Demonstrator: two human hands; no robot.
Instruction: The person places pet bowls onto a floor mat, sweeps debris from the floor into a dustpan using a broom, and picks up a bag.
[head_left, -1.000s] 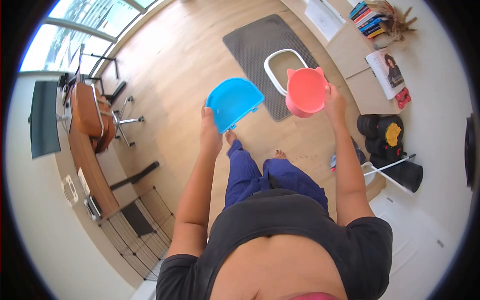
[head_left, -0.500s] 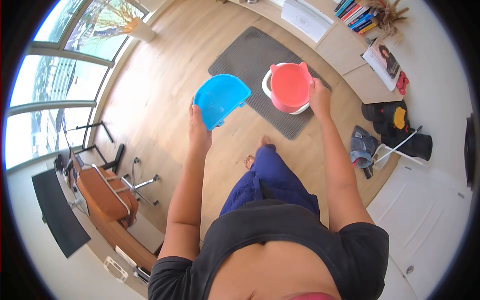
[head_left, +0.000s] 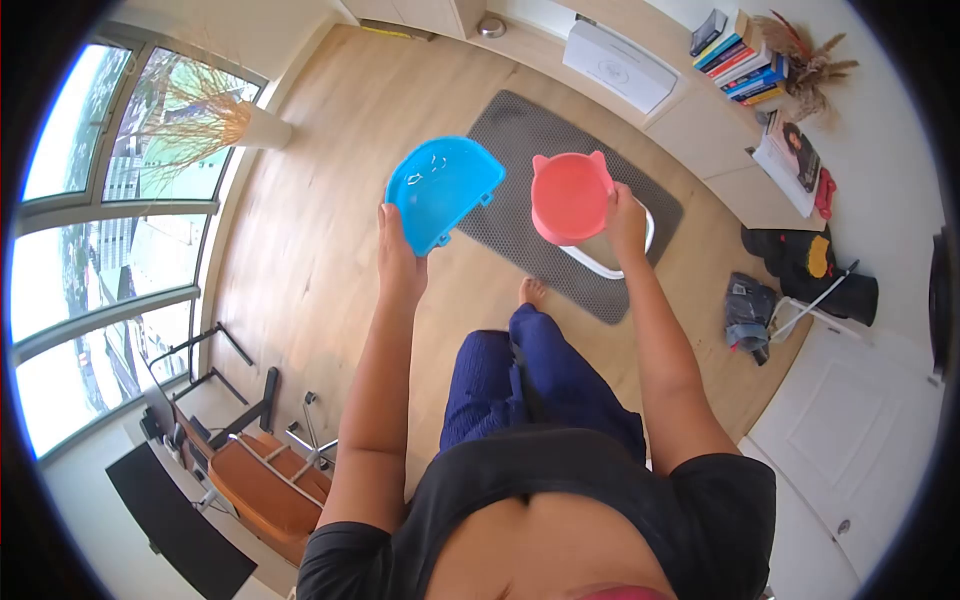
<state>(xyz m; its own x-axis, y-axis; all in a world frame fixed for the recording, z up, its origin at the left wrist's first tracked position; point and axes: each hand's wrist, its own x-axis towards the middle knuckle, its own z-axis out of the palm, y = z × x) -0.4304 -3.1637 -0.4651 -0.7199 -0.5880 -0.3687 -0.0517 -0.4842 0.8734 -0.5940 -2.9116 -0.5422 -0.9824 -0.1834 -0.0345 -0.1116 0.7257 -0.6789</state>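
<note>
Plainly, we see the left hand (head_left: 398,250) clamped on a blue tray (head_left: 438,190) and the right hand (head_left: 626,225) clamped on a pink bowl (head_left: 570,195)

We find the tray above and to the right of the left hand, its long straight edge slanting from lower left to upper right and turned towards the bowl; the bowl sits just left of the right hand, the two things held apart. In our view the bowl partly covers a white frame (head_left: 649,236) on the grey mat (head_left: 540,125), and the right hand is the nearer to that frame. Beyond, we see wooden floor (head_left: 350,110), a cabinet (head_left: 705,145) with books (head_left: 745,70), windows (head_left: 115,260) on the left and a brown chair (head_left: 265,490) at lower left
</note>
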